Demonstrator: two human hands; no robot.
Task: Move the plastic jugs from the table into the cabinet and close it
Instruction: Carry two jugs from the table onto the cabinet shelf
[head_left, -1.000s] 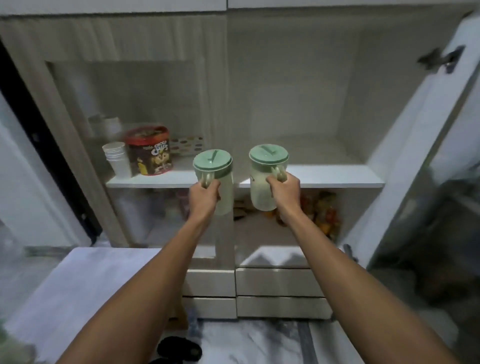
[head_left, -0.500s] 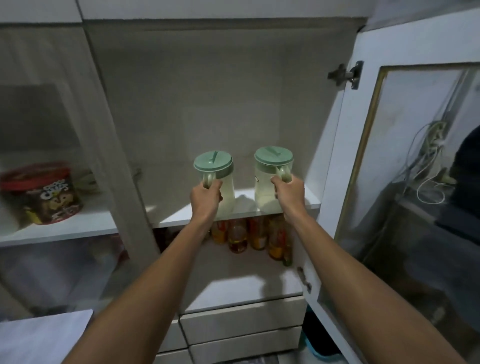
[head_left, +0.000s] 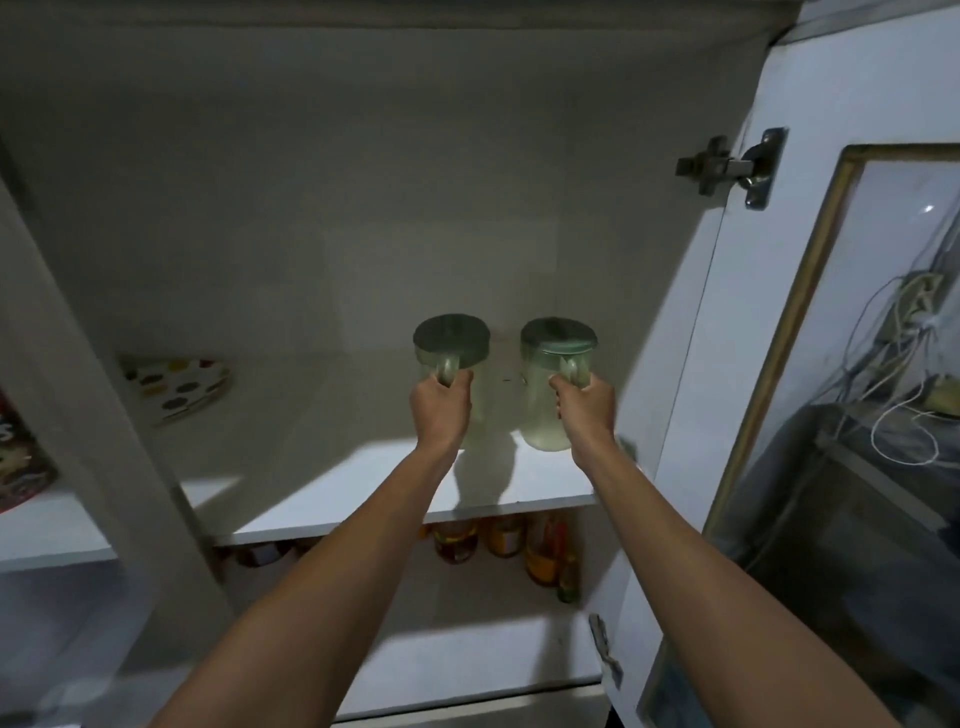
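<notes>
Two translucent plastic jugs with green lids sit side by side deep inside the open cabinet, over its white shelf (head_left: 374, 493). My left hand (head_left: 441, 410) grips the handle of the left jug (head_left: 451, 345). My right hand (head_left: 584, 410) holds the handle of the right jug (head_left: 545, 410). Both jugs stand upright, and their bases appear to rest on the shelf. The left jug's body is mostly hidden behind my hand. The cabinet's right door (head_left: 810, 364) is swung wide open on its metal hinge (head_left: 732, 166).
A spotted plate (head_left: 179, 387) lies on the shelf behind the left glass door (head_left: 78, 415). Bottles of amber liquid (head_left: 498, 543) stand on the lower shelf. Loose wires (head_left: 904, 374) show through the open door's glass pane.
Both hands have pushed the jugs further back into the cabinet, from the shelf's front edge toward its rear. My view has moved closer and to the right.
</notes>
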